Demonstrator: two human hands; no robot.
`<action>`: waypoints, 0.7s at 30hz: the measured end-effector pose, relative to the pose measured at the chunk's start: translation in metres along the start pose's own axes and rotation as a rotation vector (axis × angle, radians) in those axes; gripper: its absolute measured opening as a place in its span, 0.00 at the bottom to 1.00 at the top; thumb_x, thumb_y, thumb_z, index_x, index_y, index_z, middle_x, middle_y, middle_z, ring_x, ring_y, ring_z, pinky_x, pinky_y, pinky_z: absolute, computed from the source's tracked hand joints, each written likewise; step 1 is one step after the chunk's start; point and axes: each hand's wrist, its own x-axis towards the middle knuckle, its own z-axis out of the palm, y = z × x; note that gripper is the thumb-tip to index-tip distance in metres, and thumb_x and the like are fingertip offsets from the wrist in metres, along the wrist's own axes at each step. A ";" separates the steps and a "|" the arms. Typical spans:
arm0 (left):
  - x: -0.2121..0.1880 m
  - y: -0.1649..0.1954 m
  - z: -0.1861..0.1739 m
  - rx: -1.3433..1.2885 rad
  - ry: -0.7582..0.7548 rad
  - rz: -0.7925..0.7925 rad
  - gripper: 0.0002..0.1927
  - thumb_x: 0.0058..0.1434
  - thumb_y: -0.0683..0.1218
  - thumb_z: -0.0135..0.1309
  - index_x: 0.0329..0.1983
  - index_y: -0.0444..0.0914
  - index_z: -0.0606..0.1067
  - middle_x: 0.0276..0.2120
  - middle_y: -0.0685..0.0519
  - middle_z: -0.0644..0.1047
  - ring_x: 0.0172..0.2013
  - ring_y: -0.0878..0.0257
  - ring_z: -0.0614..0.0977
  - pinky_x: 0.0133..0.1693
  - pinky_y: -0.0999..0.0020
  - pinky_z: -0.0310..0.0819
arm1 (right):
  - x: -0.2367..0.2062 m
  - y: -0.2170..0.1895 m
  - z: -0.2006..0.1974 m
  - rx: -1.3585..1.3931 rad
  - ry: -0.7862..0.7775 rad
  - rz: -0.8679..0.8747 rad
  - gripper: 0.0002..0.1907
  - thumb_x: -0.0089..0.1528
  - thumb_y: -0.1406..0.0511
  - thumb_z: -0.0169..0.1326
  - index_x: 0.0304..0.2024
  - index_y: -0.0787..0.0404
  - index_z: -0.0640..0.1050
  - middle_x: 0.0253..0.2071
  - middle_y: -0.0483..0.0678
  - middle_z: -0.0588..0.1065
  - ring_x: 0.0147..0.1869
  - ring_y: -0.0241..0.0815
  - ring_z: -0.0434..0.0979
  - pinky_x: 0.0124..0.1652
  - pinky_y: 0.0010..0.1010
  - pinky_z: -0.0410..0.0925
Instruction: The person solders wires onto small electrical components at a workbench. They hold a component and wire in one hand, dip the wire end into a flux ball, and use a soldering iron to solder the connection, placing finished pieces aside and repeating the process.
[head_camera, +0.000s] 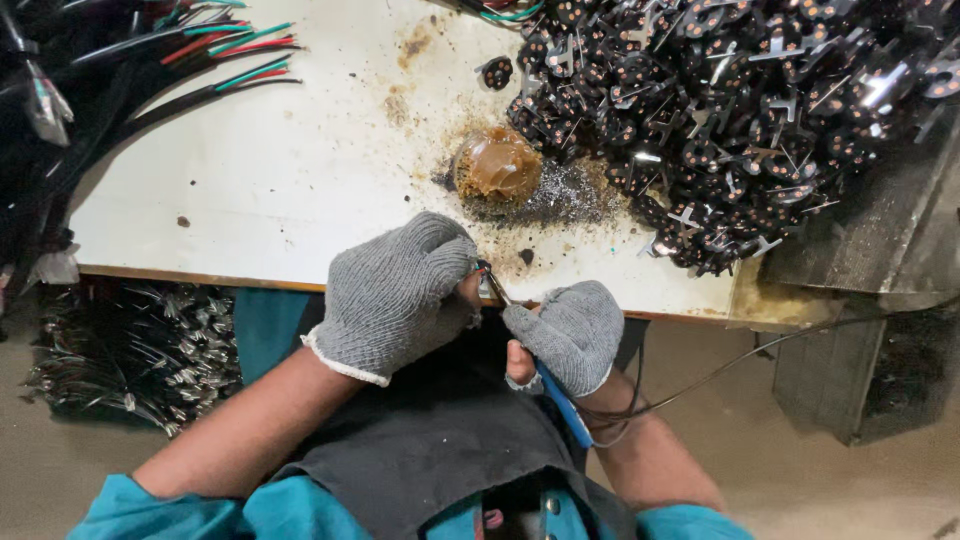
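Gloves meet at the near edge of the white table: left hand is fisted tight over something small and hidden, right hand is clamped round a blue-handled soldering iron, tip at the left fingers. Open tabletop lies left; a brown flux lump and a heap of black plug parts crowd the right. Wire bundles run off-frame.

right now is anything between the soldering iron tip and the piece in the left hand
Nothing visible does. The soldering iron in the right hand slants up so its tip reaches the small piece pinched at the left hand fingers, at the table edge.
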 end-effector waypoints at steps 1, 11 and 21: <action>0.000 0.000 0.000 -0.007 -0.001 -0.003 0.08 0.53 0.47 0.62 0.35 0.43 0.77 0.38 0.52 0.79 0.33 0.52 0.82 0.31 0.57 0.75 | -0.001 0.000 0.001 -0.036 -0.072 0.018 0.14 0.49 0.61 0.63 0.38 0.51 0.83 0.26 0.45 0.73 0.31 0.50 0.75 0.33 0.43 0.64; -0.001 0.002 -0.001 0.029 0.023 0.007 0.08 0.54 0.48 0.62 0.35 0.43 0.77 0.37 0.51 0.79 0.33 0.52 0.82 0.31 0.56 0.75 | 0.010 -0.005 0.000 0.134 0.184 0.003 0.10 0.59 0.62 0.59 0.40 0.60 0.82 0.25 0.46 0.72 0.29 0.50 0.73 0.33 0.42 0.65; 0.000 0.004 0.000 0.044 0.022 0.002 0.07 0.52 0.48 0.62 0.32 0.43 0.77 0.37 0.52 0.79 0.33 0.51 0.82 0.31 0.57 0.75 | 0.000 -0.011 0.006 0.122 0.232 0.146 0.11 0.57 0.60 0.56 0.36 0.59 0.82 0.27 0.49 0.73 0.31 0.53 0.73 0.36 0.44 0.67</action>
